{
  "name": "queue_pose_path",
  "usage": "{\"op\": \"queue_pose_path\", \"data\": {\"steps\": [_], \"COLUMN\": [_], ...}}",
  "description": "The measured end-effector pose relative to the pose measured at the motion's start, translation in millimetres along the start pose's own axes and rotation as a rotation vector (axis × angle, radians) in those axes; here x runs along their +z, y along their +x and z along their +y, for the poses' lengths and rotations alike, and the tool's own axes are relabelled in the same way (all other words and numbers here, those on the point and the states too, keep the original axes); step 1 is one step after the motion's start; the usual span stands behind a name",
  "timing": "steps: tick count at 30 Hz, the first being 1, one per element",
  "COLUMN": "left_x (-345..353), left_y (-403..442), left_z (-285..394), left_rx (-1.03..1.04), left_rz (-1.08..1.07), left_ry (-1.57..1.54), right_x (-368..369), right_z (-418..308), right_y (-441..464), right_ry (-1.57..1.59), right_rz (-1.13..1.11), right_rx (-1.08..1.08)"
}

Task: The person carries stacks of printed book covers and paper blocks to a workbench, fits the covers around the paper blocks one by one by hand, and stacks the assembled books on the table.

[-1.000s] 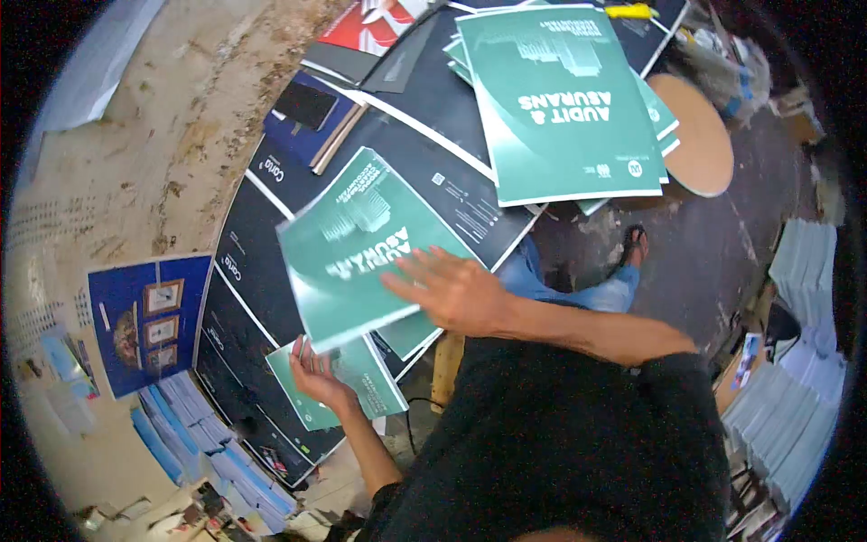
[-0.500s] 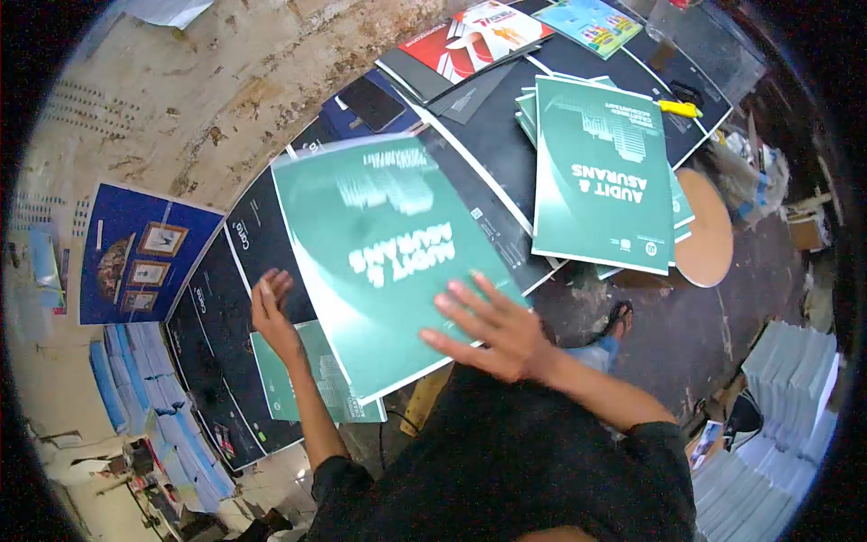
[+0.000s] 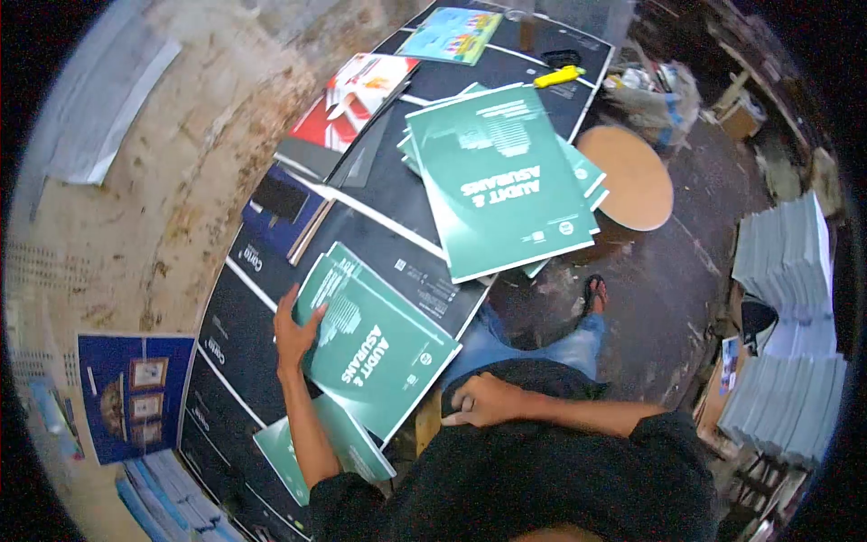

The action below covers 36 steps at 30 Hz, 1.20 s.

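My left hand [image 3: 296,332] is at the left edge of a green "Audit & Asurans" booklet [image 3: 384,348], thumb on the cover and fingers along its side. Another booklet edge shows just beneath this one. My right hand [image 3: 488,400] is in front of my body with its fingers curled, near the booklet's lower right corner but apart from it; what it holds, if anything, is hidden. More green booklets [image 3: 357,440] lie under my left forearm. A larger, uneven stack of the same booklets [image 3: 506,217] sits farther up the table.
The black-topped table [image 3: 239,339] also bears a red and white booklet [image 3: 348,108], a dark phone [image 3: 280,197], a colourful booklet [image 3: 452,36] and a yellow cutter [image 3: 558,77]. A round stool [image 3: 628,176] stands at right, near tall paper stacks [image 3: 781,397].
The green booklet, raised and blurred before, now lies lower on the table. My right hand has left its cover, drawn back to my body and curled. The view has turned.
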<state>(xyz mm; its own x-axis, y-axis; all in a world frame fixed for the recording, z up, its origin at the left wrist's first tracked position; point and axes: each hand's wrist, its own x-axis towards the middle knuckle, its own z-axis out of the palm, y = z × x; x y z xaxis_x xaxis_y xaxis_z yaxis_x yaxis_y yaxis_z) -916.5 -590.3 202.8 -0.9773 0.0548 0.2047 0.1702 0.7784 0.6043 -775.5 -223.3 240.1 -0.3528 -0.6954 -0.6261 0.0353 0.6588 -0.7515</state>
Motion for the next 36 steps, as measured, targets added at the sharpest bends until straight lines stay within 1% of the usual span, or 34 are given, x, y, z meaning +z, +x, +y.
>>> {"op": "queue_pose_path", "data": {"steps": [1, 2, 3, 4, 5, 6, 8, 9, 10, 12, 13, 14, 15, 16, 17, 18, 19, 20, 21, 22, 23, 24, 25, 26, 27, 28, 29, 30, 31, 32, 33, 34, 36], "left_x": [-1, -3, 1, 3, 6, 6, 12, 14, 11, 3, -3, -12, -21, -27, -37, -38, -42, -39, -36, -30, -21, -7, 7, 19, 41, 69, 98, 122, 137, 157, 170, 169, 154], "left_y": [2, 3, 2, 3, 3, 4, 0, -5, -9, -8, 1, 4, 8, 24, 41, 66, 85, 115, 142, 164, 186, 217, 236, 251, 273, 291, 300, 301, 291, 283, 265, 243, 188], "left_z": [3, 5, 1, 0, 1, 4, 15, 9, 7, 5, 22, 40, 60, 73, 110, 134, 162, 180, 208, 241, 271, 281, 301, 324, 329, 323, 314, 305, 301, 280, 262, 256, 256], "left_rx": [-0.018, -0.037, 0.03, 0.049, -0.049, -0.145, -0.211, -0.225, -0.201, -0.318, -0.286, -0.221, -0.162, -0.049, -0.068, 0.136, 0.169, 0.261, 0.327, 0.381, 0.441, 0.558, 0.618, 0.635, 0.684, 0.729, 0.728, 0.72, 0.59, 0.594, 0.643, 0.636, 0.603], "left_rz": [-0.029, -0.055, 0.014, 0.018, -0.045, -0.108, -0.066, -0.092, -0.097, -0.147, -0.154, -0.053, 0.047, 0.109, 0.1, 0.205, 0.175, 0.172, 0.145, 0.112, 0.078, 0.077, 0.088, 0.001, -0.01, -0.023, -0.033, -0.045, -0.184, -0.212, -0.149, -0.048, 0.123], "left_ry": [0.08, 0.165, 0.175, 0.183, 0.153, 0.127, -0.004, -0.013, -0.009, 0.07, 0.082, 0.029, -0.029, -0.039, -0.058, 0.084, 0.076, 0.078, 0.111, 0.127, 0.143, 0.153, 0.19, 0.106, 0.083, 0.061, 0.053, 0.05, 0.29, 0.4, 0.364, 0.259, 0.013], "right_x": [15, 26, 36, 41, 46, 45, 50, 56, 53, 47, 44, 41, 36, 30, 13, 10, 8, 6, -4, -13, -23, -32, -41, -50, -58, -66, -75, -83, -89, -94, -96, -100, -112], "right_z": [23, 33, 41, 44, 46, 37, 48, 42, 33, 10, 7, 6, 5, 1, -15, -14, -10, -9, -12, -16, -19, -20, -18, -14, -8, 0, 12, 16, 39, 68, 77, 57, 64], "right_y": [14, 25, 35, 44, 51, 41, 46, 46, 42, 32, 27, 20, 10, -5, -36, -34, -31, -30, -39, -45, -50, -55, -60, -63, -63, -62, -62, -67, -70, -78, -98, -127, -149], "right_ry": [0.247, 0.256, 0.721, 1.181, 1.157, 1.228, 0.982, 0.873, 0.878, 1.052, 1.067, 1.076, 0.981, 0.883, 0.834, 0.828, 0.968, 1.105, 1.156, 1.137, 1.157, 1.176, 1.233, 1.216, 1.282, 1.353, 1.367, 1.396, 1.199, 0.992, 0.841, 0.825, 0.712], "right_rz": [0.05, 0.068, 0.065, 0.051, 0.071, 0.183, 0.253, 0.525, 0.547, 0.59, 0.583, 0.606, 0.577, 0.543, 0.648, 0.65, 0.779, 0.909, 0.921, 0.934, 1.026, 1.123, 1.16, 1.185, 1.202, 1.214, 1.167, 1.187, 1.071, 0.94, 0.696, 0.585, 0.838], "right_rx": [0.025, 0.023, -0.064, -0.166, -0.252, -0.18, -0.239, -0.468, -0.481, -0.553, -0.578, -0.597, -0.523, -0.441, -0.4, -0.395, -0.553, -0.716, -0.773, -0.769, -0.791, -0.815, -0.779, -0.776, -0.743, -0.707, -0.718, -0.71, -0.435, -0.182, -0.193, -0.055, -0.253]}}
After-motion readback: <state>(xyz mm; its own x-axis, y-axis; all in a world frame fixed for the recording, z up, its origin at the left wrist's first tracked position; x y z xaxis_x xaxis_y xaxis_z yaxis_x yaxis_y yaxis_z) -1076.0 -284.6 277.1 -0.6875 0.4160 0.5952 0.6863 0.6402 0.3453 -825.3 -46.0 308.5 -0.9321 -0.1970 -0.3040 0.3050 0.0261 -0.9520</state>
